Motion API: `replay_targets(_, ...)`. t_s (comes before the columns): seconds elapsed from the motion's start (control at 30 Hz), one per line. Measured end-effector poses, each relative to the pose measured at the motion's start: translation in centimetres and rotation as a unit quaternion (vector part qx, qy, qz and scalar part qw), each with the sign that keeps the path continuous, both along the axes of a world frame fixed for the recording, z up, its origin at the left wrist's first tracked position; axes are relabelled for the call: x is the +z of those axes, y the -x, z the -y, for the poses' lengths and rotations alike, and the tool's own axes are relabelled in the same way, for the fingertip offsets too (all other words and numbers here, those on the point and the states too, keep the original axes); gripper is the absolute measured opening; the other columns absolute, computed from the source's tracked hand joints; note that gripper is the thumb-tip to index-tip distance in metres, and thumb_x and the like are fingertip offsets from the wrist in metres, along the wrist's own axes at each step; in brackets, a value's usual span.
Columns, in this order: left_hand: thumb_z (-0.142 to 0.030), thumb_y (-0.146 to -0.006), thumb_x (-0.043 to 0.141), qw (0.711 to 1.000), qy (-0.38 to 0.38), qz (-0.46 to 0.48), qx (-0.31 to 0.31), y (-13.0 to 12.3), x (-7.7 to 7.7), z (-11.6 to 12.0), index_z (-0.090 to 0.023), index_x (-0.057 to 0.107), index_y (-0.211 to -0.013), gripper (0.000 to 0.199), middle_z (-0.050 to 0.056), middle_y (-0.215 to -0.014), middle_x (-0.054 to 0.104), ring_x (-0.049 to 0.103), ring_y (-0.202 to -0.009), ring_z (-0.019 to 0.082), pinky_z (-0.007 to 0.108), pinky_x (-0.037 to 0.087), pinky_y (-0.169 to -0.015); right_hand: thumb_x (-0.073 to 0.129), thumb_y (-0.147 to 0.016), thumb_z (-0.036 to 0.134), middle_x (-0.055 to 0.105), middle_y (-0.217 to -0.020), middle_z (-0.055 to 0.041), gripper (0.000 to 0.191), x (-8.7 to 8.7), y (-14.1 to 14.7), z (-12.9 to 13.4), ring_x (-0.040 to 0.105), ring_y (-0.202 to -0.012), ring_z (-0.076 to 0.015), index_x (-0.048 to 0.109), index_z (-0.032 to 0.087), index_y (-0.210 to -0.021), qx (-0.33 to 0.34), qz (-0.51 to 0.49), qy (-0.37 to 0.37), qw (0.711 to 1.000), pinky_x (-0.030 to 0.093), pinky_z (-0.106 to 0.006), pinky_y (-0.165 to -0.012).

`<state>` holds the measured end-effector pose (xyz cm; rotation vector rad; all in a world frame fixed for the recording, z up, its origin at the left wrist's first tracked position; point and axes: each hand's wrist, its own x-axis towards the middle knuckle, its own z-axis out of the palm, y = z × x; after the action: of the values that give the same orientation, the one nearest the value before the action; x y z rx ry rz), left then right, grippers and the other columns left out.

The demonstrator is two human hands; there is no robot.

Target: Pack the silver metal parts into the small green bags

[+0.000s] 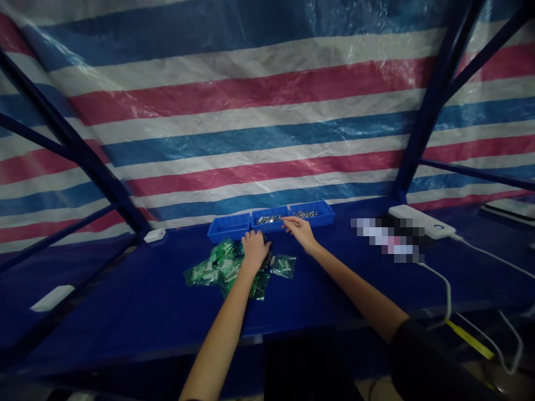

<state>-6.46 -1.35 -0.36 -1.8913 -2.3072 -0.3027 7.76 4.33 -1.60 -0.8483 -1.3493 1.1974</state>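
Observation:
Three blue bins stand in a row at the back of the blue table. The left bin [229,227] shows a bare floor, while the middle bin [270,226] and the right bin [324,216] hold small metal parts. My right hand [300,231] is at the front of the middle and right bins, its fingers pinched together around something too small to make out. My left hand [256,250] rests at the right side of a pile of green plastic bags [225,267] with pale pieces inside, fingers bent downward; what lies under them is hidden. One clear bag [284,265] lies right of the pile.
A white power bank [422,221] with a cable sits at the right, beside a blurred-out device [388,239]. Two small white objects lie at the left, one near the frame post [154,235]. A striped sheet [259,128] hangs behind the table.

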Motion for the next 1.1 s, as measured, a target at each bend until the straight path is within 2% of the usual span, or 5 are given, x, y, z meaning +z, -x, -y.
replay_targets(0.2, -0.019, -0.078, 0.051, 0.995, 0.016, 0.028, -0.097, -0.3, -0.5, -0.7, -0.022, 0.067, -0.089, 0.020, 0.008, -0.100, 0.064, 0.052, -0.101, 0.028, 0.040, 0.037, -0.085, 0.058, -0.072, 0.031, 0.065, -0.059, -0.0020, 0.021, -0.7, 0.1, 0.0, 0.063, -0.063, -0.0158, 0.068, 0.016, -0.083, 0.010, 0.059, -0.067, 0.996, 0.048, -0.025, -0.059)
replay_targets(0.4, -0.021, -0.069, 0.064, 0.960, -0.020, 0.202, -0.194, -0.5, -1.1, -1.9, -0.018, 0.067, -0.081, 0.013, 0.004, -0.077, 0.068, 0.060, -0.072, 0.019, 0.029, 0.044, -0.069, 0.057, -0.074, 0.024, 0.069, -0.073, -0.0014, 0.016, -1.8, -0.1, -0.6, 0.064, -0.067, -0.0143, 0.069, 0.020, -0.084, 0.004, 0.157, -0.117, 0.981, 0.049, -0.026, -0.066)
replay_targets(0.8, -0.027, -0.070, 0.061, 0.804, -0.212, 0.526, -0.180, -1.2, -0.9, -2.7, -0.016, 0.064, -0.086, 0.020, 0.004, -0.079, 0.066, 0.062, -0.073, 0.015, 0.028, 0.049, -0.071, 0.053, -0.084, 0.031, 0.067, -0.075, -0.0054, 0.021, -0.4, 0.6, 0.8, 0.061, -0.063, -0.0105, 0.066, 0.015, -0.082, 0.163, -0.033, 0.199, 0.966, 0.046, -0.019, -0.055)
replay_targets(0.97, -0.024, -0.075, 0.056, 0.818, -0.229, 0.500, -0.170, -1.5, -0.8, -2.4, -0.015, 0.061, -0.089, 0.018, 0.005, -0.085, 0.065, 0.060, -0.078, 0.015, 0.028, 0.047, -0.074, 0.066, -0.073, 0.033, 0.066, -0.070, -0.0035, 0.021, -0.2, 0.4, 1.0, 0.054, -0.056, -0.0070, 0.068, 0.013, -0.079, 0.147, -0.082, 0.207, 0.964, 0.041, -0.018, -0.051)
replay_targets(1.1, -0.025, -0.079, 0.053, 0.900, -0.127, 0.388, -0.154, -1.2, -0.7, -1.9, -0.015, 0.056, -0.103, 0.026, 0.004, -0.081, 0.064, 0.059, -0.077, 0.017, 0.030, 0.046, -0.075, 0.072, -0.063, 0.034, 0.060, -0.057, 0.0017, 0.023, -0.4, 0.0, 0.3, 0.046, -0.046, -0.0058, 0.068, 0.013, -0.071, 0.050, -0.033, 0.145, 0.988, 0.037, -0.019, -0.047)
